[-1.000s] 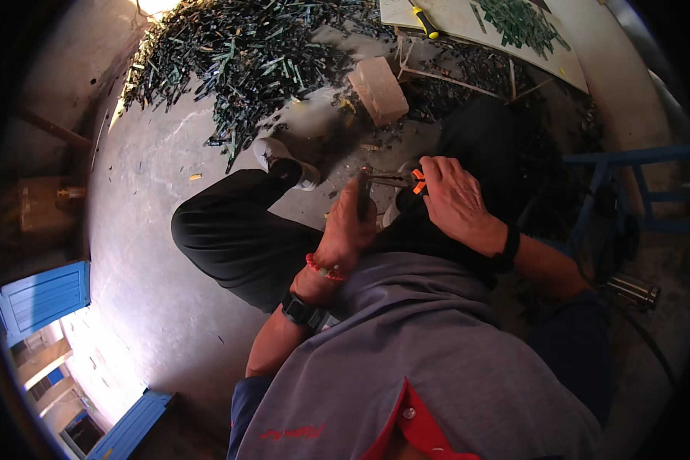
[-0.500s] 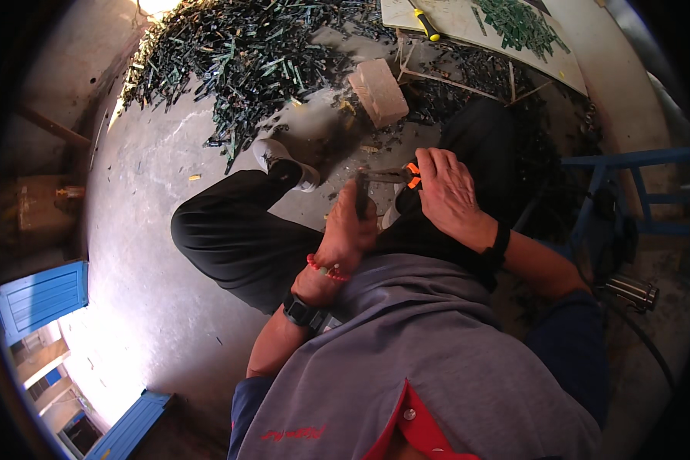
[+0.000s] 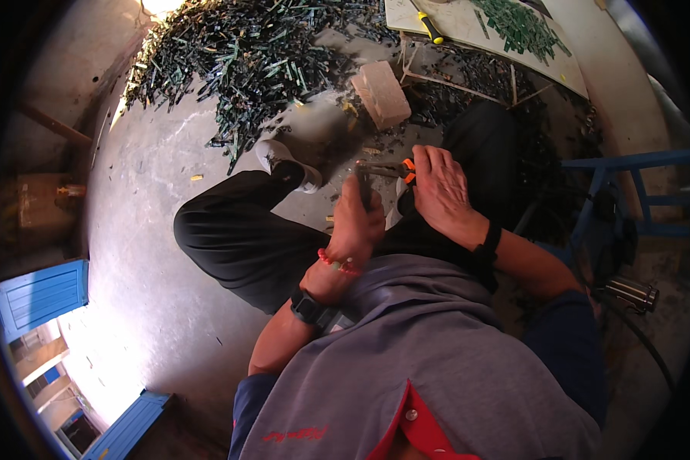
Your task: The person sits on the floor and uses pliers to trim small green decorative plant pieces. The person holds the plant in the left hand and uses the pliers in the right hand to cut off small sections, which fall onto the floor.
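My right hand point(image 3: 441, 190) is closed round the orange-and-black handles of long-nosed pliers point(image 3: 389, 170), whose jaws point left. Just below the jaws, my left hand point(image 3: 356, 222) grips a dark narrow piece point(image 3: 365, 188), held upright with the thumb along its side. The fingers hide most of this piece, so its kind is unclear. Whether the jaws touch it, I cannot tell. Both hands are over my lap, between my spread knees.
A large heap of dark and green strips point(image 3: 261, 65) covers the floor ahead. Near it stands a pale brick-like block point(image 3: 383, 96). The low board point(image 3: 452, 23) at the upper right bears green strips point(image 3: 521, 27) and a yellow-black screwdriver point(image 3: 431, 27). A blue frame point(image 3: 629, 161) stands at right.
My left hand has shifted slightly right, still holding the dark piece. The pliers' jaws have moved up a little and now show above it, while my right hand has moved slightly left.
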Available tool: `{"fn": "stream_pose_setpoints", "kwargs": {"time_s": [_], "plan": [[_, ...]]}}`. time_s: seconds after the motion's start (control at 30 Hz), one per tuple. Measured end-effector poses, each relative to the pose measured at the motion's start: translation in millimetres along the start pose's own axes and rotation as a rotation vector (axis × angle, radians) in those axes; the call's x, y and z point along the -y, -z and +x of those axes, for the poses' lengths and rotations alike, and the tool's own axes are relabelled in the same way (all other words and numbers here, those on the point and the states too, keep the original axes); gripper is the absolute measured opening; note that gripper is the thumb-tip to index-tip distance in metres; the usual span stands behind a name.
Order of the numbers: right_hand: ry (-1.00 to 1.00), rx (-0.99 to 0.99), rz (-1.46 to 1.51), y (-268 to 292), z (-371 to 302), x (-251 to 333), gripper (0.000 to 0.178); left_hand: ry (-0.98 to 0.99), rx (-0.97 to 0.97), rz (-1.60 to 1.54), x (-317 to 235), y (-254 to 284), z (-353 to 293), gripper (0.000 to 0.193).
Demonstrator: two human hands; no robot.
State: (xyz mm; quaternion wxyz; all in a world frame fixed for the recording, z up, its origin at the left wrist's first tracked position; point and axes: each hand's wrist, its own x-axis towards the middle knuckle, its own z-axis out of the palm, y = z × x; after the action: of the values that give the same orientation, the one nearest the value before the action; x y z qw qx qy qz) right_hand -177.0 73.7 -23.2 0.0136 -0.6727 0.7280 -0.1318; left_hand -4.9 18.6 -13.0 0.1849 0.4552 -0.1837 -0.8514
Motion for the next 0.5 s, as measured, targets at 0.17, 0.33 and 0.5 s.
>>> {"fn": "stream_pose_setpoints", "kwargs": {"time_s": [0.17,0.33,0.5], "plan": [[0.026,0.014,-0.037,-6.6,2.3,-3.0,0.045,0.017,-0.041,-0.028,3.9,3.7,7.5,0.050],[0.055,0.020,-0.051,-14.4,5.6,-5.9,0.045,0.019,-0.134,-0.033,3.2,-4.6,7.2,0.049],[0.112,-0.035,-0.068,-18.1,10.9,-4.1,0.033,0.015,-0.150,-0.061,3.9,-4.2,9.6,0.047]]}}
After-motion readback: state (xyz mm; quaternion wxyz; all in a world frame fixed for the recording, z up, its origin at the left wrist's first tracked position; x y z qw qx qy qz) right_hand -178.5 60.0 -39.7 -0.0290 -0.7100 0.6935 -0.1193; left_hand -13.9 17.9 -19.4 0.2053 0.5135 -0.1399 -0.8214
